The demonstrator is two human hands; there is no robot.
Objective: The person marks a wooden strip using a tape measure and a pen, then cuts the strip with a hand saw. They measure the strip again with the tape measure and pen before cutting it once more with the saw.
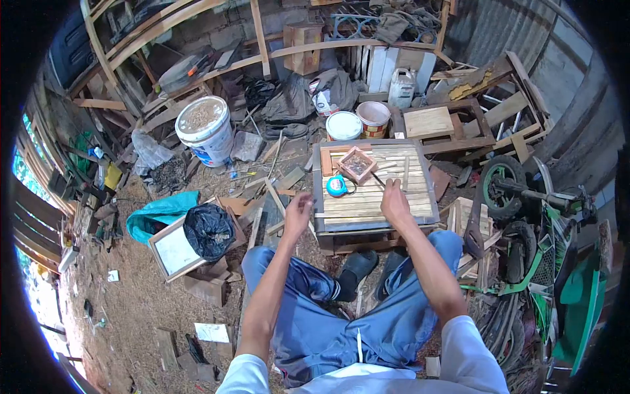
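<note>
Gripping a stick (378, 179), right fingers (392, 188) face a square reddish box (347, 173), left ones (304, 201) curled.

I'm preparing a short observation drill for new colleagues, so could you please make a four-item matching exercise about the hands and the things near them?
1. Tape measure
2. Small wooden box
3. Left hand
4. Right hand

A. Holding a thin dark tool
B. Reddish-brown and square
C. Bright blue
D. Left of the slatted tabletop in the view

Pairs: 1-C, 2-B, 3-D, 4-A
</note>
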